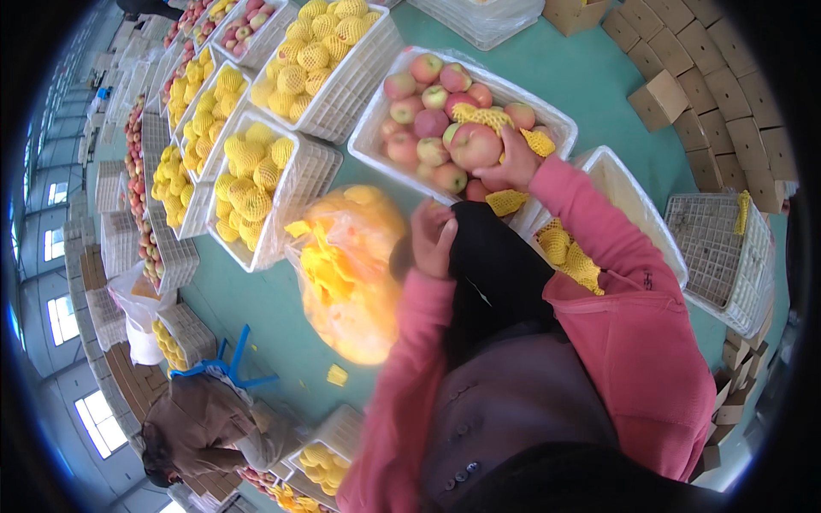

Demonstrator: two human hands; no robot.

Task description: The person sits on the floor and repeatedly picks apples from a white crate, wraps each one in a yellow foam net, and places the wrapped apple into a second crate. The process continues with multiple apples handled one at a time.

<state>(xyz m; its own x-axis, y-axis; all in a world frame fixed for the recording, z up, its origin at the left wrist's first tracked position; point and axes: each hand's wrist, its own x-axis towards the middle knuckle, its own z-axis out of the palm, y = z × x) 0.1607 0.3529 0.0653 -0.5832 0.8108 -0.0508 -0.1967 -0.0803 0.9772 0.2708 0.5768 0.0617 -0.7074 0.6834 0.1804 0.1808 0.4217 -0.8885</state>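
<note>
My right hand (516,160) is closed around the side of a large red-and-yellow apple (476,146), above a white plastic crate (362,131) of loose apples. A yellow foam net sleeve (482,118) lies against the top of that apple. Another foam net (539,142) shows beside my fingers, and one more (507,202) rests near the crate's front rim. By my knee, my left hand (433,237) is raised with thumb and bent fingers apart, and I see nothing held in it. Left of it stands a clear plastic bag (349,276) stuffed with yellow foam nets.
Crates of net-wrapped apples (247,186) stand to the left. At right are a white crate (641,199), a grey mesh crate (718,250) and stacked cardboard boxes (725,96). A person (199,423) bends at lower left, near a blue stool (237,365).
</note>
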